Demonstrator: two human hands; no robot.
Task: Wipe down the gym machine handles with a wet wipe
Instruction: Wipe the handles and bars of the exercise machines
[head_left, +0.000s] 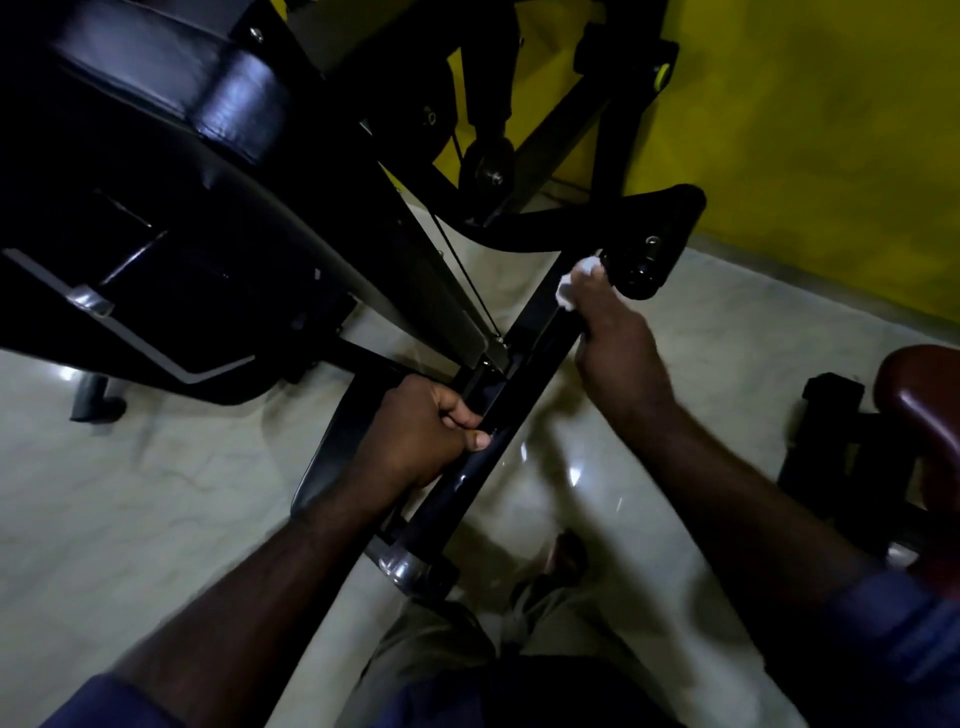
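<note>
A long black bar (524, 374) of the gym machine runs diagonally from the lower middle up to the right. It ends at a black bracket with a round end cap (641, 270). My right hand (613, 343) is wrapped round the bar's upper part and holds a crumpled white wet wipe (574, 283) against it, just below the bracket. Lower down, my left hand (421, 441) grips the same bar, thumb lying along it. The bar's bottom end meets a shiny metal joint (405, 566).
A black padded seat (171, 93) and the dark machine frame (218, 270) fill the upper left. A yellow wall (831, 130) stands at the right. A dark red seat (924, 415) sits at the right edge. Pale glossy floor tiles (130, 493) lie below; my foot (569, 556) is beneath the bar.
</note>
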